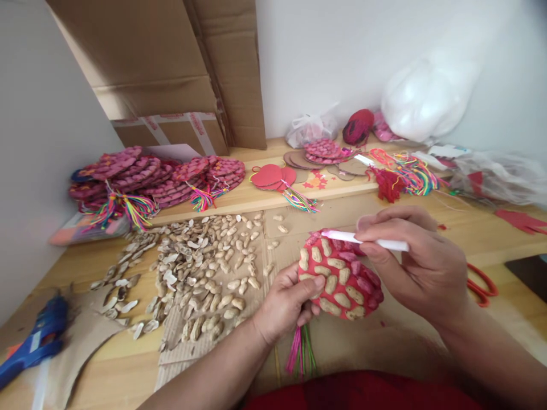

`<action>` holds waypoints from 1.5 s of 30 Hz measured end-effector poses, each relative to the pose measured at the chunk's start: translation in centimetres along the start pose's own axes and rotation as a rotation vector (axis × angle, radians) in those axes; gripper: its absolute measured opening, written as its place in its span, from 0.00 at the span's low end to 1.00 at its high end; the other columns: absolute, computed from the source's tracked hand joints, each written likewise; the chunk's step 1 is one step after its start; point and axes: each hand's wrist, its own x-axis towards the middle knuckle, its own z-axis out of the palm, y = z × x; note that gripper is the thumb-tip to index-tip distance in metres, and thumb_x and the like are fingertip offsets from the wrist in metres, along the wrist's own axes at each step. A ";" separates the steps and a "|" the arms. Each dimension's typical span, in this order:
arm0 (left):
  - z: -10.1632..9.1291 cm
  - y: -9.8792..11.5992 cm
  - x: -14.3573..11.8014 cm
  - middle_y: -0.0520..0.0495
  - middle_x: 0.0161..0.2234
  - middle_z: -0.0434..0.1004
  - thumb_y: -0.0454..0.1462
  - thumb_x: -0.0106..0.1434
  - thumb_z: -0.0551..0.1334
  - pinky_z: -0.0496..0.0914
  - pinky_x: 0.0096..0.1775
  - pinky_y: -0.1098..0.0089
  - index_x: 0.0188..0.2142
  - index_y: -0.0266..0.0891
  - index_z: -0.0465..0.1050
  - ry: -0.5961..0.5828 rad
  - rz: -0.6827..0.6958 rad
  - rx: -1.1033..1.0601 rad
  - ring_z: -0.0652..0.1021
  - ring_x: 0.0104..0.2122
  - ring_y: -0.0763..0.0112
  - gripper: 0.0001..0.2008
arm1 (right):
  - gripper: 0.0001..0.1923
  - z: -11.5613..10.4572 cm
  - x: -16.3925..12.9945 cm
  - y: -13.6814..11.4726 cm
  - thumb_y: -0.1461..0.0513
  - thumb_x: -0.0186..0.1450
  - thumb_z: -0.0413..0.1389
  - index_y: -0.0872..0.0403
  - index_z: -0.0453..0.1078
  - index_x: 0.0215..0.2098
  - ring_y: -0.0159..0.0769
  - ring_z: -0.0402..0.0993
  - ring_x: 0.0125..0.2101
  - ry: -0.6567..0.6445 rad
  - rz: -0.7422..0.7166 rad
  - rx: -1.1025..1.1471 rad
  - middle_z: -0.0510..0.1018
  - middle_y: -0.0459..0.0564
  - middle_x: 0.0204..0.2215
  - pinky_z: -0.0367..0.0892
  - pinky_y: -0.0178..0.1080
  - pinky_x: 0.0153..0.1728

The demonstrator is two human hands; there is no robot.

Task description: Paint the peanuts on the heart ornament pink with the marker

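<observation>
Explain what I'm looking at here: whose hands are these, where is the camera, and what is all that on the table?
One camera, worn on a person's head, looks down at their own bare hands. The left hand holds a red disc covered with peanuts, a tassel hanging below. The right hand holds a white brush, its tip at the disc's upper edge, where some peanuts are painted pink. On the wooden table lie loose peanuts, finished pink discs, a blue glue gun and red scissors.
</observation>
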 end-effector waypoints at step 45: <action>0.0 0.4 -0.1 0.54 0.20 0.71 0.49 0.51 0.76 0.50 0.12 0.83 0.31 0.36 0.71 -0.017 -0.029 -0.050 0.69 0.15 0.80 0.22 | 0.08 0.2 0.0 -0.5 0.63 0.64 0.62 0.47 0.76 0.42 0.42 0.77 0.42 -0.001 -0.017 -0.043 0.82 0.46 0.35 0.69 0.47 0.46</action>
